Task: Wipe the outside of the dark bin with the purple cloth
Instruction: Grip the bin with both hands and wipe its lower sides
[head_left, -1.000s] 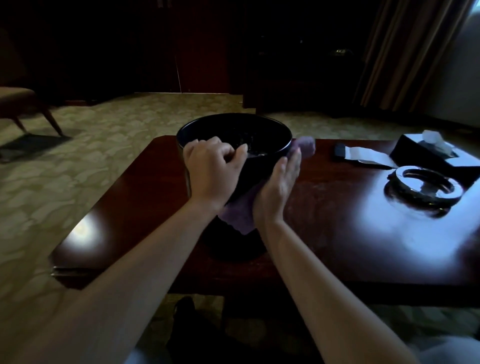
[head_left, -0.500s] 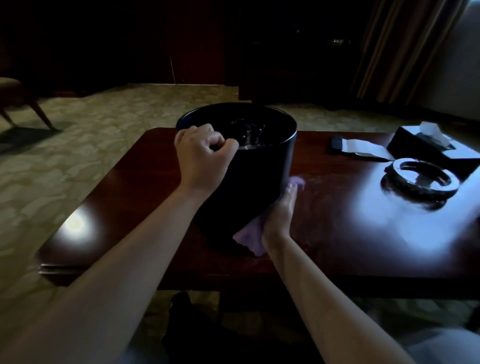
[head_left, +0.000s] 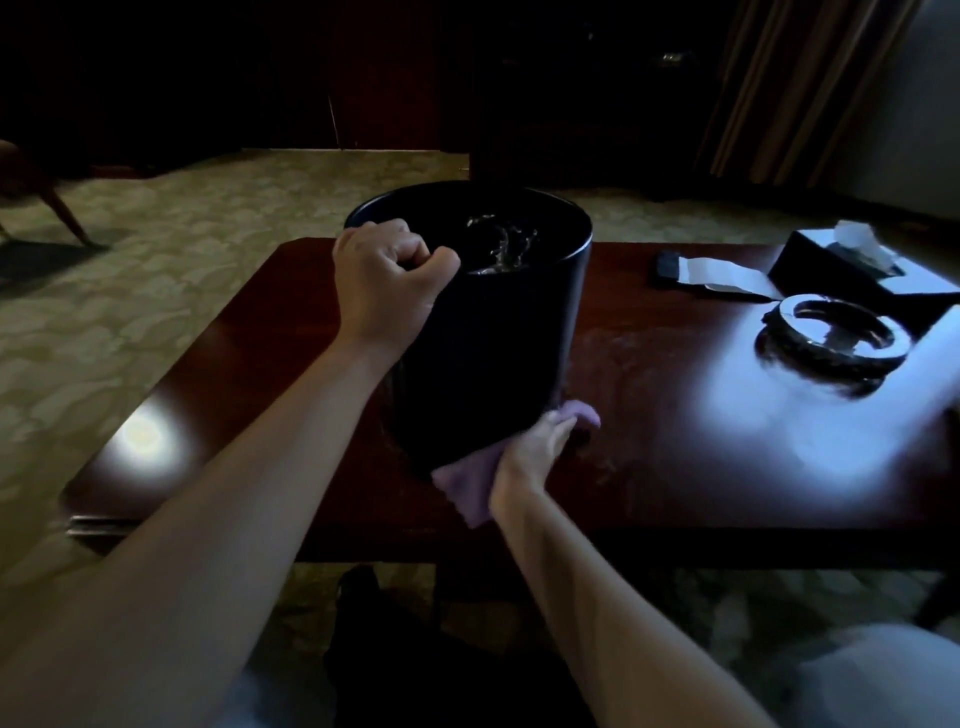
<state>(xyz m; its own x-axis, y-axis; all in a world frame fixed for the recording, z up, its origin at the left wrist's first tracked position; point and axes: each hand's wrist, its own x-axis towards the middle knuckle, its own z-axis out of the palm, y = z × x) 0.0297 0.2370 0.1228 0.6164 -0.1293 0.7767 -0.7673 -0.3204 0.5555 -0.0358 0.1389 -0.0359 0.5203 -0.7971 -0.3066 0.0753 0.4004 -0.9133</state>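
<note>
A dark round bin (head_left: 493, 353) stands on the dark red wooden table (head_left: 675, 441), tilted slightly toward me. My left hand (head_left: 387, 280) grips the bin's near left rim with curled fingers. Low on the bin's front right side, my right hand (head_left: 530, 452) presses the purple cloth (head_left: 467, 480) against the outer wall near the base. Part of the cloth sticks out past my fingertips and part hangs below my palm. Something shiny and crumpled lies inside the bin.
On the right of the table sit a shiny ring-shaped ashtray (head_left: 836, 335), a black tissue box (head_left: 852, 260) and a dark flat object with paper (head_left: 701, 270). Carpet surrounds the table. A chair leg (head_left: 62, 213) shows far left; curtains hang at the back right.
My right hand slid the cloth down the bin's side, from near the rim to the base. My left hand kept its grip on the rim.
</note>
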